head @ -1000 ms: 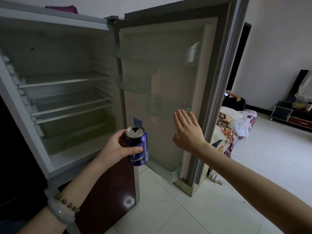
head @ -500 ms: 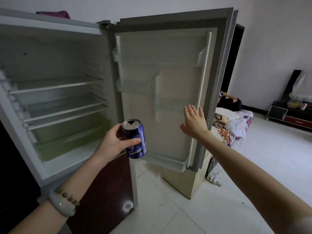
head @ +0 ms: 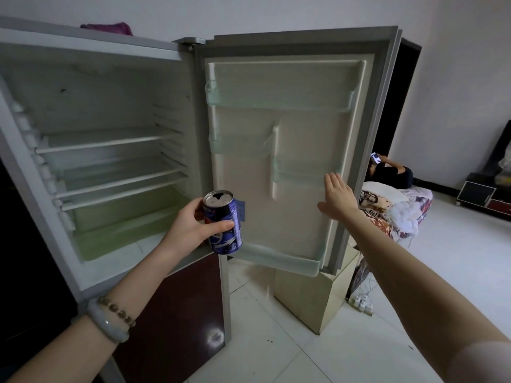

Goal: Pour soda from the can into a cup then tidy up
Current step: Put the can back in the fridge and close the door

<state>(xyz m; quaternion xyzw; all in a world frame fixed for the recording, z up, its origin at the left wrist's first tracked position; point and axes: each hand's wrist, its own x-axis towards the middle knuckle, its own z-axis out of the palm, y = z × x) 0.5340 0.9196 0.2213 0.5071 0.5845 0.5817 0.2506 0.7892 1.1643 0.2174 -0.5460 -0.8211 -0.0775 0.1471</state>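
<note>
can (head: 223,221) cylindrical, glossy blue, gripped by left hand (head: 190,227)

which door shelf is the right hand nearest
The short mid-height shelf on the outer half of the door; fingertips of the right hand are at its end. The others sit higher, lower or inward.

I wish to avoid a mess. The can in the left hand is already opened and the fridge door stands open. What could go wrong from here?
1. The can has an open top and only the left hand grips it; a bump against the fridge frame might spill soda.
2. The right hand lies flat on the inner side of the fridge door, near its edge; if the door swings shut, the fingers might get caught.
</note>
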